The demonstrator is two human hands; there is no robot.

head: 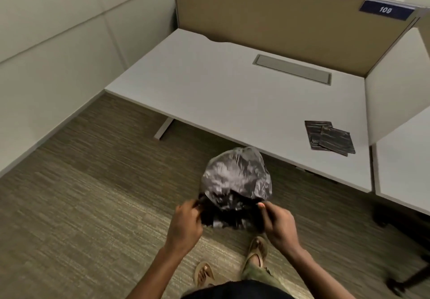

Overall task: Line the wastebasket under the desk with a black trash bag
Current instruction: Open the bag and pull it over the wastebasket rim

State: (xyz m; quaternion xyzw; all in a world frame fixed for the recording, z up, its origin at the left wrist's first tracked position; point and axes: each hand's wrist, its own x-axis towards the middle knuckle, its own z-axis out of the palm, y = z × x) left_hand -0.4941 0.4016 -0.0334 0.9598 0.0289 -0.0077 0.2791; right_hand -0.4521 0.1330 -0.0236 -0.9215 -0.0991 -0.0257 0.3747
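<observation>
A black trash bag [236, 177] billows out in the air in front of me, puffed up like a balloon above the carpet. My left hand [186, 224] pinches its mouth on the left side. My right hand [277, 224] pinches the mouth on the right side. Both hands hold the bag a little in front of the white desk [221, 89]. No wastebasket shows in this view; the space under the desk is hidden by the desktop.
Two folded black bags [329, 138] lie near the desk's front right edge. A tan partition [267, 19] backs the desk, with a grey cable tray [292, 68] set in the top. A chair base [400, 282] stands at lower right. My sandalled feet [232, 266] stand on carpet.
</observation>
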